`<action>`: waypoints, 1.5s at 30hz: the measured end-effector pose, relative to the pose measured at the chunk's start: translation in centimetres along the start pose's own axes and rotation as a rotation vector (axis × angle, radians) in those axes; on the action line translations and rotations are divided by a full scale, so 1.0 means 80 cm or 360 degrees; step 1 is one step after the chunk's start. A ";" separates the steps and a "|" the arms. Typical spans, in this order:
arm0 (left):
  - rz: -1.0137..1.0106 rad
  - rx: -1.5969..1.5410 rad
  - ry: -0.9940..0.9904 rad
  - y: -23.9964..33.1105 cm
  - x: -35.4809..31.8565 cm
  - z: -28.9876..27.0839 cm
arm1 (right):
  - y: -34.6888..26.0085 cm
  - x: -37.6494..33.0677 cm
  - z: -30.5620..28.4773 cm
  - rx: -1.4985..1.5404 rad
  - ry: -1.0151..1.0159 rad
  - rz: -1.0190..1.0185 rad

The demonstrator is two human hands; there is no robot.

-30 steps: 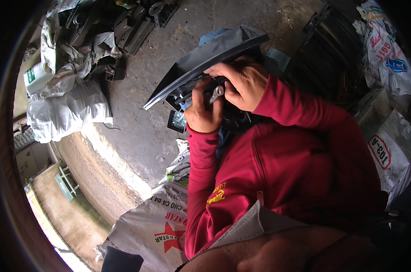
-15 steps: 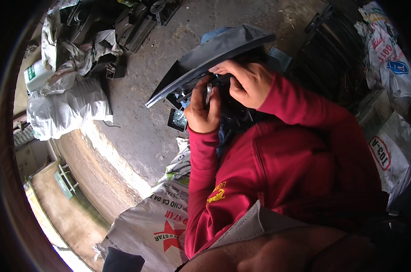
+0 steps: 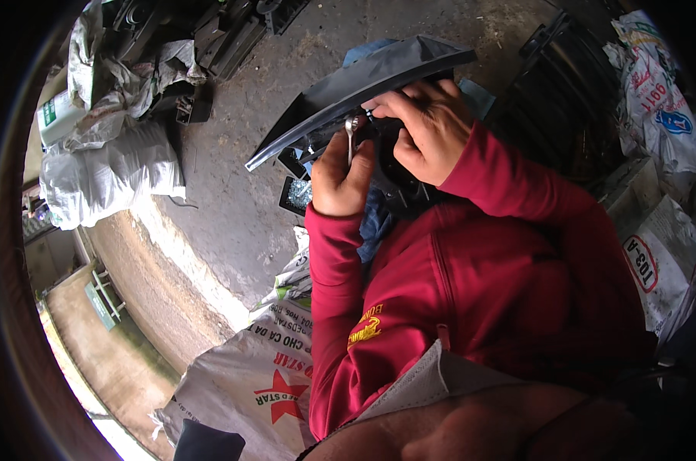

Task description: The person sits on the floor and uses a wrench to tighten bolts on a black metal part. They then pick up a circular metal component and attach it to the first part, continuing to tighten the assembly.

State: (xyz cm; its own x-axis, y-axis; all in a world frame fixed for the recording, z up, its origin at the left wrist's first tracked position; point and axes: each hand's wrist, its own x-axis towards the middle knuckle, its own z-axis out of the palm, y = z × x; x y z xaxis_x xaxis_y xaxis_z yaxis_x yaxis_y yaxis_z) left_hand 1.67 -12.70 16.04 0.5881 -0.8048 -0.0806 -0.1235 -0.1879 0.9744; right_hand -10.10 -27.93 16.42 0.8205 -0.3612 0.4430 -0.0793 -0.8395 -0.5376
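My left hand point(image 3: 342, 175) is closed round a small silver wrench point(image 3: 351, 142), whose ring-shaped head points up toward a dark plastic panel point(image 3: 355, 81). The panel is wide and shell-like, tilted across my lap with its dusty grey outer face turned away from me. My right hand point(image 3: 431, 132) reaches into the panel's inner side, index finger stretched toward a small shiny fastener point(image 3: 368, 114) close to the wrench head. The other right fingers rest against the panel, and what they may hold is hidden. Below the panel, a small black tray point(image 3: 295, 195) contains many small metal fasteners.
White sacks point(image 3: 114, 177) are heaped at the left near dark plastic parts point(image 3: 217, 38). A printed sack point(image 3: 248, 369) lies beside my left arm. Black ribbed parts point(image 3: 555, 84) and more sacks point(image 3: 659, 107) stand at the right. The floor is grey concrete point(image 3: 225, 146).
The wrench has turned so its ring head now shows beyond my left fingers. My right hand has shifted slightly right, its fingers more spread over the panel's inner side.
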 end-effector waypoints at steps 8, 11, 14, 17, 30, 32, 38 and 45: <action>-0.0125 -0.0625 0.0024 -0.011 -0.005 0.011 | 0.001 -0.006 0.005 0.0192 0.0103 0.0013; 0.0028 -0.0520 0.0041 -0.021 -0.005 0.017 | 0.002 -0.002 0.007 0.0188 0.0245 -0.0037; 0.0019 -0.0488 0.0008 -0.013 -0.007 0.018 | 0.001 -0.001 0.006 0.0194 0.0252 -0.0006; 0.0125 -0.0423 0.0053 -0.009 -0.007 0.025 | 0.004 -0.002 0.009 0.0176 0.0294 -0.0053; 0.0144 0.0040 0.0111 -0.015 -0.001 0.022 | 0.006 -0.005 0.014 0.0045 0.0217 -0.0039; 0.0191 -0.0107 0.0076 -0.024 0.001 0.019 | 0.005 -0.006 0.014 0.0028 0.0212 -0.0066; 0.0093 -0.0047 0.0048 -0.022 -0.002 0.022 | 0.012 -0.010 0.012 0.0100 0.0272 -0.0075; 0.0203 -0.0129 0.0087 -0.033 0.000 0.021 | 0.004 -0.004 0.009 0.0086 0.0227 -0.0035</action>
State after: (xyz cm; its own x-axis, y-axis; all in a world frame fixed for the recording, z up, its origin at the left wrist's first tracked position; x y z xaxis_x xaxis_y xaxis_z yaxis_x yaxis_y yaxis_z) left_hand 0.64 -13.17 13.09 0.6144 -0.7871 0.0541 -0.1361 -0.0382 0.9900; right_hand -9.95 -27.79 15.56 0.7328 -0.4003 0.5503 -0.0286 -0.8261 -0.5628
